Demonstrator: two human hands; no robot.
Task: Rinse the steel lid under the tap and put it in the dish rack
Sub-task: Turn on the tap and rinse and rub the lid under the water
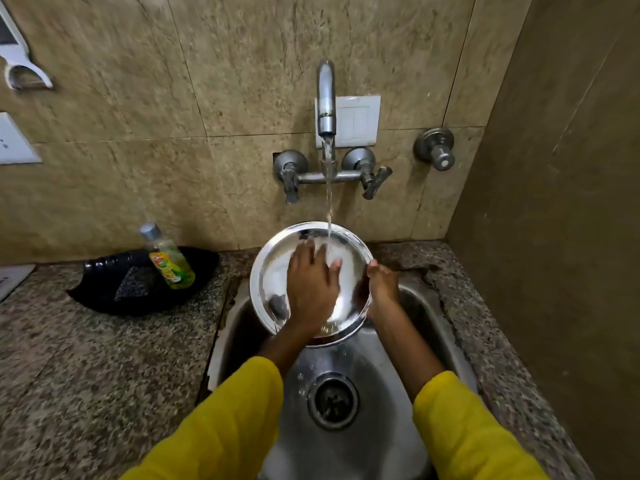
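Note:
A round steel lid (273, 271) is held tilted above the steel sink (349, 441), under the tap (326, 98). Water runs from the spout onto the lid's upper part. My right hand (381, 287) grips the lid's right rim. My left hand (311, 285) lies flat on the lid's inner face, fingers spread toward the stream. Both sleeves are yellow. No dish rack is in view.
A green dish-soap bottle (169, 259) stands in a black tray (114, 292) with a scrubber on the granite counter (86, 358) to the left. Two tap handles (289, 174) and a wall valve (437, 148) sit on the tiled wall. A brown wall closes the right side.

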